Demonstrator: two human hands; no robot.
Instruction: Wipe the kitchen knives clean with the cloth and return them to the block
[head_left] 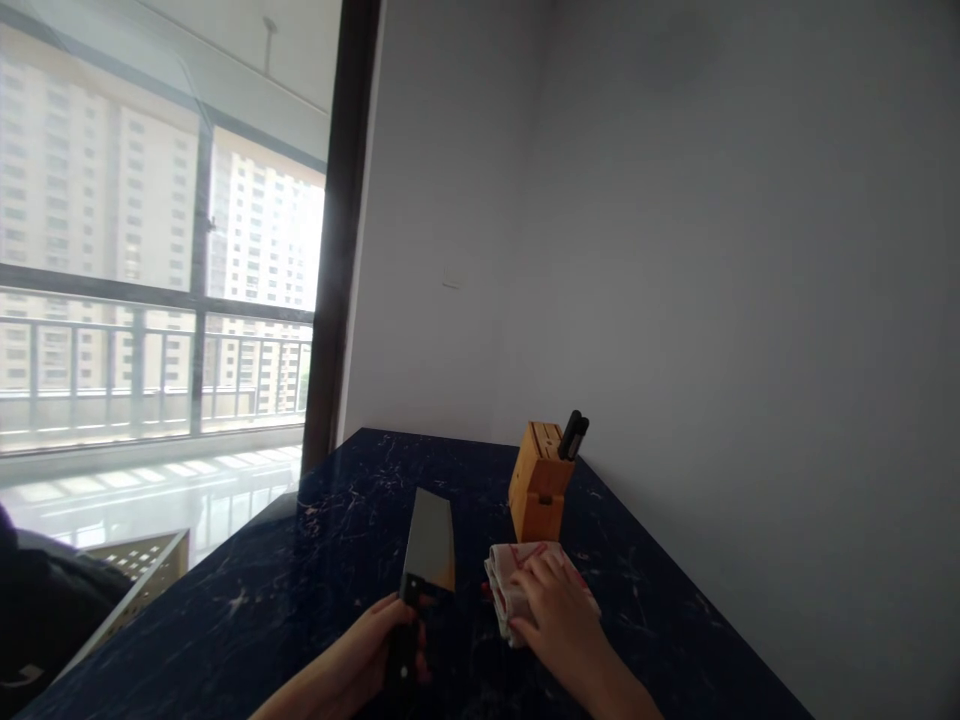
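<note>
My left hand is wrapped round the black handle of a cleaver, whose broad blade points away from me above the dark table. On the right, my right hand lies over a folded cloth, white with red markings. Its fingers rest on the cloth's top, slightly spread, and do not visibly grip it. Just behind the cloth stands a wooden knife block with a couple of black-handled tools in its right side.
The dark blue marbled table runs back to a plain grey wall. On the left are a glass door frame and a balcony railing. A perforated light-coloured chair with something black on it stands beside the table's left edge.
</note>
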